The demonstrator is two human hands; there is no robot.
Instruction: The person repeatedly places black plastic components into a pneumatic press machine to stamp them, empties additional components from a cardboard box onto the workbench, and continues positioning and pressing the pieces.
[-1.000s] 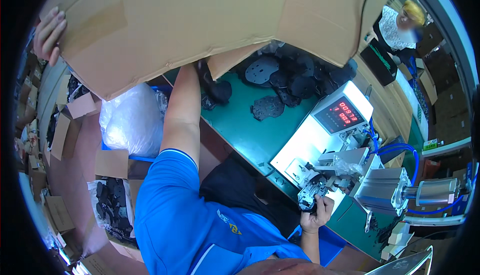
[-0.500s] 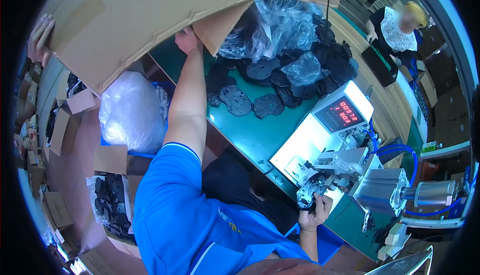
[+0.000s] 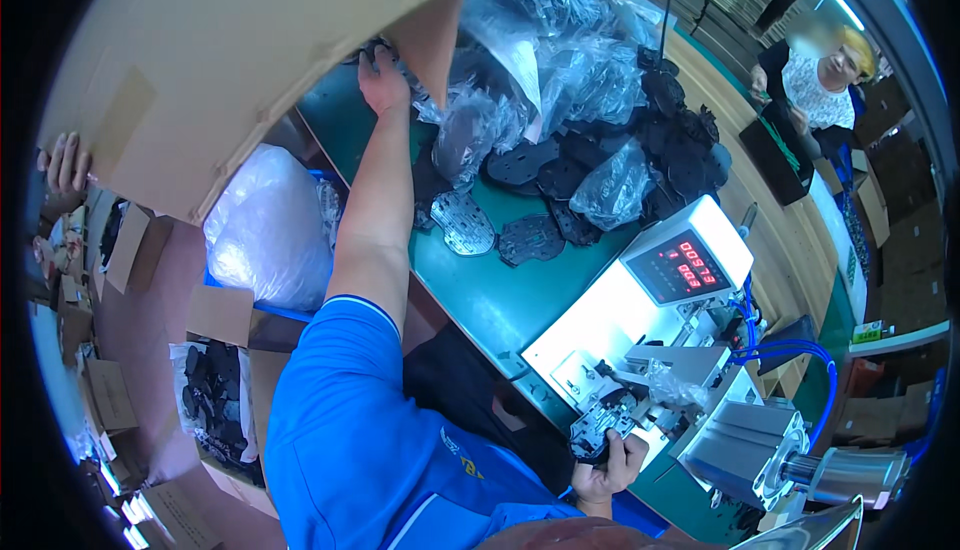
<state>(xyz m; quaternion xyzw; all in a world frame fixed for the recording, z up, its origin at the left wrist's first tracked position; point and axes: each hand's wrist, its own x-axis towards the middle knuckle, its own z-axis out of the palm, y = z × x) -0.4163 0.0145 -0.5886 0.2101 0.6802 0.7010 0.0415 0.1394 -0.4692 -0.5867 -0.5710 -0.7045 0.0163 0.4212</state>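
My left hand (image 3: 383, 82) reaches beneath the tilted edge of a large cardboard box (image 3: 250, 50), beside its hanging flap. Its fingers are bent over something dark, partly hidden by the box. My right hand (image 3: 610, 465) grips a black plastic plate with metal parts (image 3: 602, 424) at the front of a bench machine (image 3: 590, 335). Plastic bags (image 3: 570, 60) and several black rounded plates lie on the green table by the box mouth. A plate with a shiny face (image 3: 463, 225) and a darker one (image 3: 530, 240) lie nearest the table's front edge.
Another person's hand (image 3: 66, 164) holds the box at far left. A lit red counter (image 3: 685, 265) and a metal cylinder (image 3: 850, 480) belong to the machine. White bagged goods (image 3: 268, 230) and a carton of black parts (image 3: 222, 395) stand left. Someone works at the far right.
The box has shifted left in view, and more plastic bags show beyond its flap. My left fingers now reach over a dark thing. My right hand keeps holding the plate at the machine.
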